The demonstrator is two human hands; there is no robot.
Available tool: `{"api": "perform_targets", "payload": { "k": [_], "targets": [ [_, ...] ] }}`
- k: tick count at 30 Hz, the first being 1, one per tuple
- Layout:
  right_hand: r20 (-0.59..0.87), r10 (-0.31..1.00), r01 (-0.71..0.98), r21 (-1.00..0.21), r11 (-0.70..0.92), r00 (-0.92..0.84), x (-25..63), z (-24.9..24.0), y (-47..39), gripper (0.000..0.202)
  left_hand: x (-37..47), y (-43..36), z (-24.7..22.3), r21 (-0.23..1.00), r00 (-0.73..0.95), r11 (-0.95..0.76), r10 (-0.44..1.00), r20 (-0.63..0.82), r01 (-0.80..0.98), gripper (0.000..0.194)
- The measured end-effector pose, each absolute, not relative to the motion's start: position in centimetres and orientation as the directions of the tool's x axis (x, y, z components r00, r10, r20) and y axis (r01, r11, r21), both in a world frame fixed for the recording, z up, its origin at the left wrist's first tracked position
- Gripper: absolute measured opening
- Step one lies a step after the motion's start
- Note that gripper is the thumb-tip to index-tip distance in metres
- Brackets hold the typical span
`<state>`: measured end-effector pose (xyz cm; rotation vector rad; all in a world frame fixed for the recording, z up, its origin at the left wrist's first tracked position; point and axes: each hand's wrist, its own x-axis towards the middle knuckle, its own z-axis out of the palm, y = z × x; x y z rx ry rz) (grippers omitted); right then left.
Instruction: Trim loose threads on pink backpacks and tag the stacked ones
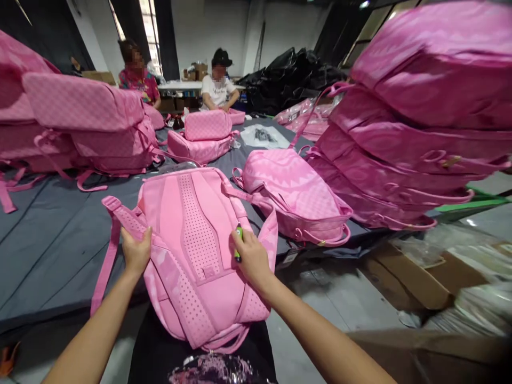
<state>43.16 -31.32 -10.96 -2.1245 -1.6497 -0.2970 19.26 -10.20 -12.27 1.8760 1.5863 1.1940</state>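
Observation:
A pink backpack (196, 234) lies back-panel up in front of me, half on the grey table edge and half on my lap. My left hand (136, 249) grips its left shoulder strap (124, 218). My right hand (251, 257) rests on the right side of the back panel and holds a small green tool (239, 241), perhaps a lighter or pen, between its fingers. A second pink backpack (294, 194) lies just beyond to the right.
A tall stack of pink backpacks (416, 122) rises at right, another pile (80, 122) at left. Two people sit at the far side of the grey table (52, 240) with more bags (204, 136). Cardboard boxes (420, 277) and plastic lie on the floor at right.

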Motion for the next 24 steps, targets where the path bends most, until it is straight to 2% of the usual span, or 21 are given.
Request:
{"api": "perform_targets", "payload": {
  "k": [4, 6, 8, 10, 11, 12, 13, 16, 19, 22, 24],
  "targets": [
    [0.525, 0.799, 0.956, -0.19, -0.225, 0.293, 39.9, -14.4, -32.5, 0.038, 18.2, -8.0, -10.2, 0.586, 0.046, -0.239, 0.945, 0.324, 0.774, 0.062],
    [0.593, 0.747, 0.953, -0.194, -0.231, 0.301, 37.0, -16.4, -32.0, 0.038, 18.0, -7.7, -7.8, 0.485, -0.004, -0.226, 0.903, 0.429, 0.845, 0.069],
    [0.631, 0.718, 0.956, -0.21, -0.207, 0.294, 34.7, -18.0, -31.4, 0.039, 19.1, -8.5, -5.4, 0.386, 0.04, -0.37, 0.763, 0.645, 0.845, 0.068],
    [0.63, 0.722, 0.955, -0.252, -0.159, 0.287, 33.8, -18.8, -31.2, 0.044, 22.1, -10.0, -3.8, 0.211, 0.309, -0.665, 0.573, 0.759, 0.716, 0.05],
    [0.622, 0.729, 0.952, -0.275, -0.137, 0.284, 33.8, -18.9, -31.3, 0.047, 24.2, -10.6, -3.5, 0.124, 0.515, -0.814, 0.468, 0.718, 0.567, 0.04],
    [0.615, 0.736, 0.948, -0.296, -0.118, 0.284, 33.9, -18.9, -31.5, 0.05, 26.6, -11.2, -3.4, 0.047, 0.734, -0.93, 0.319, 0.599, 0.365, 0.033],
    [0.612, 0.739, 0.945, -0.312, -0.101, 0.282, 34.2, -18.9, -31.7, 0.051, 28.9, -11.5, -3.5, 0.0, 0.859, -0.971, 0.211, 0.467, 0.239, 0.029],
    [0.633, 0.725, 0.944, -0.32, -0.076, 0.273, 35.0, -18.6, -32.0, 0.047, 34.7, -11.3, -4.1, -0.045, 0.958, -0.986, 0.143, 0.249, 0.159, 0.025],
    [0.657, 0.7, 0.945, -0.317, -0.077, 0.278, 35.1, -18.6, -31.8, 0.041, 36.8, -10.4, -4.6, -0.085, 0.989, -0.992, 0.083, 0.125, 0.094, 0.034],
    [0.66, 0.694, 0.941, -0.33, -0.078, 0.288, 35.1, -18.8, -31.6, 0.039, 36.4, -8.7, -4.2, -0.063, 0.996, -0.998, -0.019, 0.086, -0.014, 0.039],
    [0.653, 0.701, 0.937, -0.345, -0.061, 0.286, 35.2, -18.9, -31.7, 0.039, 35.9, -6.5, -3.3, -0.024, 0.993, -1.0, 0.0, 0.122, 0.003, 0.044]
  ]
}}
